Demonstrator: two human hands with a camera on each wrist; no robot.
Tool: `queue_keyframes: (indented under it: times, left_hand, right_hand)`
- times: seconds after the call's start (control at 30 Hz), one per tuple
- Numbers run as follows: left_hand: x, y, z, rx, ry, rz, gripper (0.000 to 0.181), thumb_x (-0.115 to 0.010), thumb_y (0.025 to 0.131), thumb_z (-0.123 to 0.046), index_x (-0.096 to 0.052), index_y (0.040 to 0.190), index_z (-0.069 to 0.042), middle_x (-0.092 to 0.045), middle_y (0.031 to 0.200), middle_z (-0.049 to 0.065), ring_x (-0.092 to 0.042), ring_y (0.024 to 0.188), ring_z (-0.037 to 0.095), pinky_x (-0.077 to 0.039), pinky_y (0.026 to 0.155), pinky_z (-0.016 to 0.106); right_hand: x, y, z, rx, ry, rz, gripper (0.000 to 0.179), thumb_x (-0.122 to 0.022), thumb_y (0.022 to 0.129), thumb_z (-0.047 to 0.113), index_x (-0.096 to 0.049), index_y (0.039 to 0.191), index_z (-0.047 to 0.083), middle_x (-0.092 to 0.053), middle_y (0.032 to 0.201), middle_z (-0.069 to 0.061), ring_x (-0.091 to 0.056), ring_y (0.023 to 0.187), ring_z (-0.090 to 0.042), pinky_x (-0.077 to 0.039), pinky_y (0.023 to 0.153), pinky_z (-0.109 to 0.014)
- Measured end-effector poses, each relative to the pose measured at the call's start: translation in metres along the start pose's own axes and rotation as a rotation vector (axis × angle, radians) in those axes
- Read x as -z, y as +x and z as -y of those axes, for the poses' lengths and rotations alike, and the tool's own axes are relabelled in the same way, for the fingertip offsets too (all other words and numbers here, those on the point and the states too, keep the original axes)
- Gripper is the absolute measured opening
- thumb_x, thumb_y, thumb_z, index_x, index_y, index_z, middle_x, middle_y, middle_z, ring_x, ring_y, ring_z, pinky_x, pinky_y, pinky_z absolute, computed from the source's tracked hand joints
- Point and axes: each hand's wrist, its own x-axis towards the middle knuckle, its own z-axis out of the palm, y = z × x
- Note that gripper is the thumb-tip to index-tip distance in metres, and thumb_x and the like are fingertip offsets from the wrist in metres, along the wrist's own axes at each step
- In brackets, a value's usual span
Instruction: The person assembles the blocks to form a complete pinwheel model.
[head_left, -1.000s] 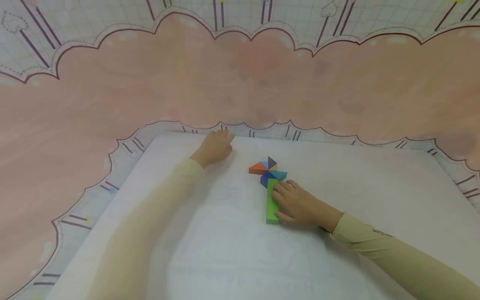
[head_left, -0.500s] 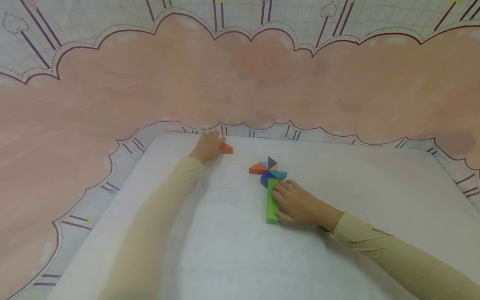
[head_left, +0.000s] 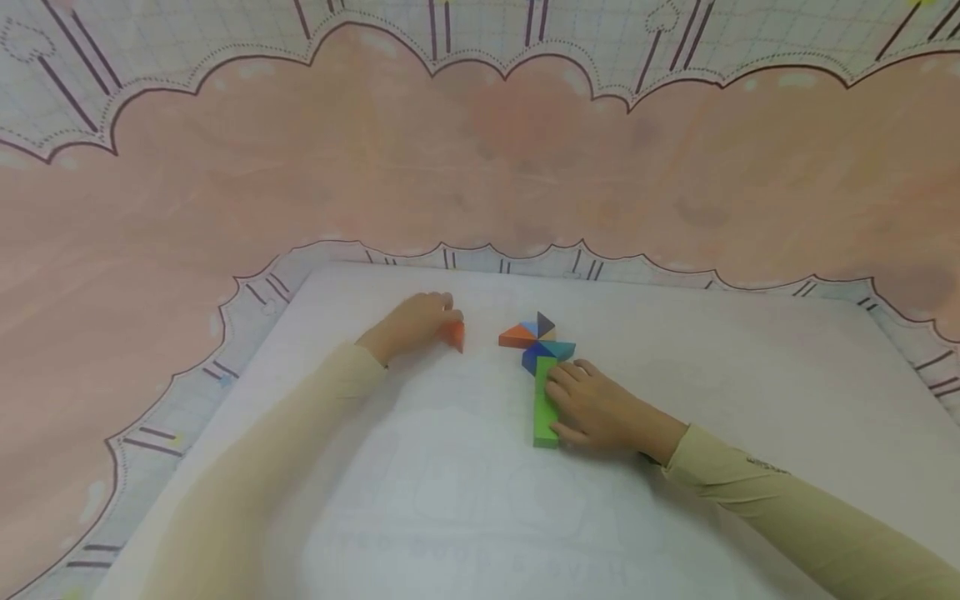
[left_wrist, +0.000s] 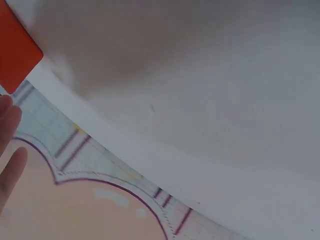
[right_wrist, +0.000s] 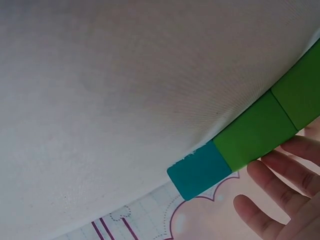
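Note:
Near the table's back left, my left hand holds an orange block between fingers and thumb, one pointed corner showing below. A corner of that block and two fingertips show at the left wrist view's edge. My right hand rests along the right side of a green bar, its fingers lying loosely against it. Up close, the bar is two green blocks end to end, with a teal block beyond. At the bar's far end, a pinwheel of coloured wedge blocks fans out on the table.
The white table top runs to a back edge close behind the left hand. Beyond it hangs or lies a pinkish cloth with scalloped, cloud-like borders.
The left hand, first covering the orange block near the back edge, shifted left of it, then came nearer with the block now in its fingers, turned point down. The right hand stays still.

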Motion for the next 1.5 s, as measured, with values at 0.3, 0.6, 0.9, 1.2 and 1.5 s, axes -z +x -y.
queue_keyframes:
  times: [0.3,0.6,0.9,1.2,1.5]
  left_hand:
    - [-0.004,-0.009,-0.047,-0.207,-0.050,-0.045,0.016,-0.058,0.090,-0.016,-0.059,0.106,-0.017,-0.062,0.099,0.006,-0.057,0.087,0.021,-0.049,0.081,0.034]
    - [-0.004,-0.003,-0.075,-0.384,0.040,-0.101,0.026,-0.061,0.087,-0.006,-0.063,0.109,-0.019,-0.066,0.106,0.005,-0.061,0.096,0.020,-0.050,0.088,0.032]
    - [-0.004,-0.006,-0.076,-0.194,0.150,0.019,0.058,-0.054,0.086,-0.054,-0.053,0.127,-0.013,-0.054,0.130,0.008,-0.052,0.118,0.024,-0.040,0.104,0.039]
    - [-0.007,-0.002,-0.079,-0.210,0.105,0.070,0.059,-0.058,0.084,-0.056,-0.055,0.124,-0.013,-0.054,0.131,0.006,-0.053,0.118,0.022,-0.040,0.104,0.038]
    - [-0.005,0.011,-0.083,-0.281,0.059,0.080,0.055,-0.057,0.086,-0.053,-0.053,0.129,-0.019,-0.052,0.137,0.004,-0.049,0.125,0.023,-0.036,0.108,0.041]
  right_hand:
    - [0.001,-0.001,0.000,0.014,-0.003,-0.035,0.041,-0.055,0.087,0.041,-0.052,0.107,0.005,-0.055,0.112,-0.010,-0.052,0.109,-0.027,-0.043,0.093,-0.043]
    - [0.002,0.001,0.000,-0.015,0.013,0.033,0.043,-0.051,0.090,0.044,-0.052,0.111,0.006,-0.055,0.117,-0.010,-0.050,0.114,-0.027,-0.042,0.097,-0.044]
    - [0.001,0.001,0.000,-0.004,0.010,0.013,0.043,-0.051,0.090,0.043,-0.052,0.110,0.005,-0.055,0.115,-0.011,-0.051,0.112,-0.028,-0.043,0.096,-0.044]
    - [0.002,0.001,0.001,-0.007,0.012,0.021,0.043,-0.052,0.089,0.043,-0.052,0.110,0.005,-0.055,0.115,-0.012,-0.052,0.113,-0.028,-0.042,0.097,-0.044]
    - [0.001,0.001,0.001,0.011,0.009,-0.007,0.044,-0.055,0.088,0.042,-0.052,0.109,0.003,-0.055,0.113,-0.012,-0.053,0.111,-0.029,-0.043,0.096,-0.045]
